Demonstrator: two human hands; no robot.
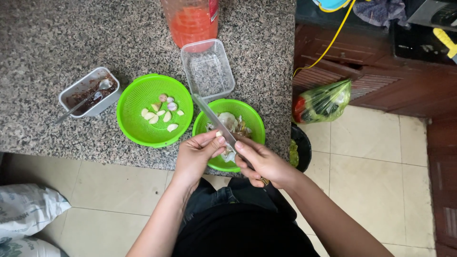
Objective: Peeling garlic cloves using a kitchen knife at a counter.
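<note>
- Granite counter (57,38), two green colanders side by side
- right hand (264,164) is wrapped around a knife (214,119), blade pointing to about 11 o'clock over the right colander (247,116) full of garlic skins
- left hand (197,152) pinches a garlic clove (219,134) right against the blade
- peeled cloves (159,114) sit in the left colander (138,128)
- metal tin (71,93) with a spoon at 9 o'clock, clear tub (208,71) at 12
</note>
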